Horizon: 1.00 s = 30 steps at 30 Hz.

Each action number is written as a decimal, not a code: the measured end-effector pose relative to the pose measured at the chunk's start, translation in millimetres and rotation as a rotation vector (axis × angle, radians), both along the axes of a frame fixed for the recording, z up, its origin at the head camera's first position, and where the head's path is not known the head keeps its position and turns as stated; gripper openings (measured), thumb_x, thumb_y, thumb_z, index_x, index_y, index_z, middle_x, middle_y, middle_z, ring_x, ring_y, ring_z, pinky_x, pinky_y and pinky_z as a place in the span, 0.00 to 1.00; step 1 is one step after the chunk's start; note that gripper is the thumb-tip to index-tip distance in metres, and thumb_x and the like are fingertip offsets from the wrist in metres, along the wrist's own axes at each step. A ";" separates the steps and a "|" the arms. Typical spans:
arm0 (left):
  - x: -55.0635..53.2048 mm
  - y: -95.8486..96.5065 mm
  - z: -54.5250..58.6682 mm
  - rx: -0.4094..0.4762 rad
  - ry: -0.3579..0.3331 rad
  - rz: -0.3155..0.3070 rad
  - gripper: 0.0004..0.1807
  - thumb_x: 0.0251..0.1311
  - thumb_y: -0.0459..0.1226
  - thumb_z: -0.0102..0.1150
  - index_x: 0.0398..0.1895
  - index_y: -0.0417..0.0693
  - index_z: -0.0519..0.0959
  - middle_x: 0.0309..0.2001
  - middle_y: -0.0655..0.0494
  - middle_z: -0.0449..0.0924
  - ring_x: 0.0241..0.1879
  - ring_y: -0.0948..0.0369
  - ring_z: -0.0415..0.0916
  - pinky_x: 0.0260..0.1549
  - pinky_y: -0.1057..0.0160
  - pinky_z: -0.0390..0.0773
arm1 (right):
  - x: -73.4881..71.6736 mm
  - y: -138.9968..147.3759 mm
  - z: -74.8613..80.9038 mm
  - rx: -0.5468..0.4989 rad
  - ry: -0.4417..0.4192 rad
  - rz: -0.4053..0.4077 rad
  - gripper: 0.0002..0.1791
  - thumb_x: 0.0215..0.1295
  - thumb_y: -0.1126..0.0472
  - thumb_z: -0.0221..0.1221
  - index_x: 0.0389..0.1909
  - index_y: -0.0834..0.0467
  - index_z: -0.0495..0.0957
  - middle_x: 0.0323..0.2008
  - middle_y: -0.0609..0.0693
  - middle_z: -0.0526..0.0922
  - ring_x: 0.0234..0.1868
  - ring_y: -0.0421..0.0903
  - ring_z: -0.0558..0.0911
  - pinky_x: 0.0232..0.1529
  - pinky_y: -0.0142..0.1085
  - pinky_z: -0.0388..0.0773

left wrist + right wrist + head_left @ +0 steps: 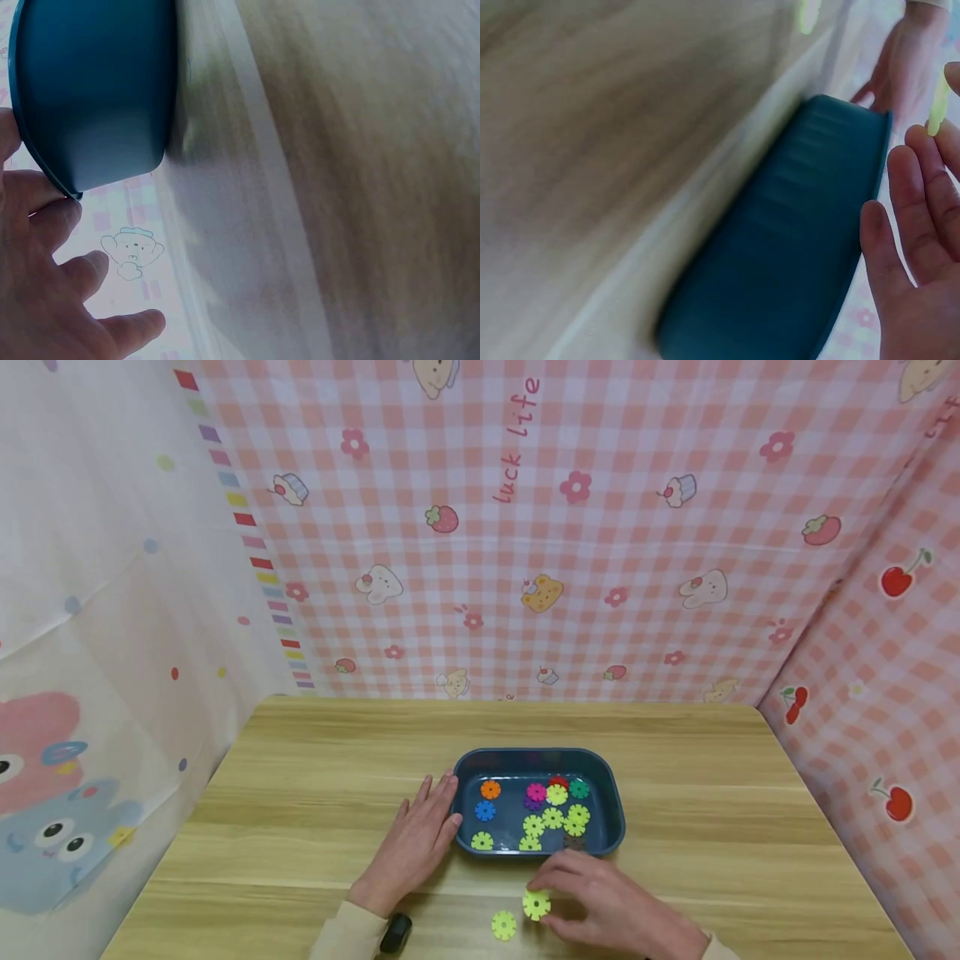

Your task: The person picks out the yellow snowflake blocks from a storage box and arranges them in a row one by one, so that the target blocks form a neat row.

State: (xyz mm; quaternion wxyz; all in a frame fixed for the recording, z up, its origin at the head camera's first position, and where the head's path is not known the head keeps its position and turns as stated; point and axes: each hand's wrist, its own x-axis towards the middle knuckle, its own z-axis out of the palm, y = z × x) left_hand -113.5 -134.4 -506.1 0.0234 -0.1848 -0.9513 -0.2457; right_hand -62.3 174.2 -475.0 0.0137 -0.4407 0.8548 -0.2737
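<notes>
A dark blue tray [538, 855] holds several small notched plastic discs, many of them yellow-green, with an orange disc [491, 790] and a blue disc [485, 811] toward its left. My left hand [415, 843] rests with extended fingers against the tray's left end; in the left wrist view its fingertips touch the rim. In front of the tray, my right hand [600, 902] pinches a yellow-green notched disc [536, 905] between thumb and fingers. The right wrist view shows that disc [938, 105] edge-on. Another yellow-green disc [504, 925] lies on the table just left of it.
The wood-grain table [337, 752] reaches back to a pink checked cloth [480, 568] hung behind it. More cloth hangs along the left and right sides. A small black object [396, 933] sits by the left sleeve.
</notes>
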 end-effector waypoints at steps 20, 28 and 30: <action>0.1 0.4 1.7 -0.020 -0.011 0.002 0.31 0.83 0.47 0.42 0.82 0.44 0.57 0.82 0.51 0.53 0.80 0.44 0.47 0.70 0.29 0.57 | -3.0 -1.9 -18.0 0.081 -0.157 0.031 0.13 0.75 0.43 0.60 0.55 0.39 0.82 0.49 0.31 0.78 0.46 0.30 0.75 0.50 0.30 0.80; -0.1 0.5 1.7 -0.020 -0.010 0.000 0.32 0.83 0.48 0.41 0.82 0.45 0.56 0.82 0.51 0.53 0.80 0.44 0.47 0.70 0.29 0.57 | -7.2 -4.1 -21.8 0.125 -0.200 0.052 0.15 0.75 0.42 0.60 0.56 0.41 0.83 0.49 0.31 0.79 0.46 0.31 0.75 0.52 0.31 0.80; 0.0 0.5 1.8 -0.024 -0.007 0.000 0.32 0.83 0.48 0.41 0.82 0.45 0.56 0.82 0.51 0.53 0.80 0.44 0.47 0.70 0.29 0.57 | -8.2 -5.1 -22.8 0.136 -0.203 0.060 0.15 0.75 0.43 0.61 0.56 0.42 0.83 0.49 0.32 0.79 0.45 0.31 0.75 0.51 0.30 0.79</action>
